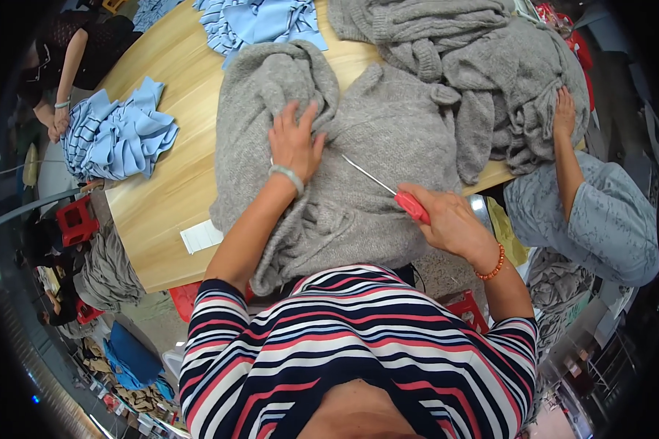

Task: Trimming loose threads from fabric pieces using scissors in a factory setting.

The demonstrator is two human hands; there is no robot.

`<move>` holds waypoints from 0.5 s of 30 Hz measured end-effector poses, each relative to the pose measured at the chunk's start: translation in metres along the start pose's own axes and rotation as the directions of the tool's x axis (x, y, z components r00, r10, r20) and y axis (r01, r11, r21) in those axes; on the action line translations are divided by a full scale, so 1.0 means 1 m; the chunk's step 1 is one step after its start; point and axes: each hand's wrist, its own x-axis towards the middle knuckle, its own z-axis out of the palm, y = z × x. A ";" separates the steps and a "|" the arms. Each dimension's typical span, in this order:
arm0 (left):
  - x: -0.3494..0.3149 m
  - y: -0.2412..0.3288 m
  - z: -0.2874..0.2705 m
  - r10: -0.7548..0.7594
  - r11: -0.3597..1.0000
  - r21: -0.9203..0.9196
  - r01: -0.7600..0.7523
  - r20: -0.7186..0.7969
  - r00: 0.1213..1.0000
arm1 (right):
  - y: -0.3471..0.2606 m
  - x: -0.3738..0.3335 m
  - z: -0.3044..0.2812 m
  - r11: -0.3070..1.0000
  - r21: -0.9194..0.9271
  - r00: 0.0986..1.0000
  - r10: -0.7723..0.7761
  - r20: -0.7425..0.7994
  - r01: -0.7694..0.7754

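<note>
A grey knitted sweater (395, 124) lies spread and rumpled before me, partly hanging over the table's near edge. My left hand (297, 146) rests flat on it with the fingers spread, gripping nothing. In my right hand (454, 223), closed round the handle, is a red-handled tool with a thin metal shaft (372, 176). The shaft points up and left over the knit, its tip near the middle of the sweater. Whether that tip ends in a hook or a point is too small to tell.
More grey knitwear (512, 80) is heaped at the right, with another person's hand (564, 115) on it. Light blue striped garments (121, 132) lie at the left and far side of the wooden table (150, 241). A white paper tag (201, 237) lies near the left edge.
</note>
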 end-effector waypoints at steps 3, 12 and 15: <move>0.014 -0.019 0.027 -0.093 0.969 0.235 0.077 0.060 0.994 | -0.001 0.010 0.002 0.997 0.024 0.997 -0.071 0.004 0.071; -0.007 -0.077 0.043 -0.410 0.165 -0.787 0.594 0.493 0.767 | -0.008 0.034 -0.016 0.996 -0.070 0.998 0.059 0.019 -0.058; -0.010 -0.068 0.035 -0.504 -0.241 -0.783 0.574 0.606 0.615 | -0.016 0.047 -0.018 0.999 -0.046 0.999 -0.009 0.043 0.011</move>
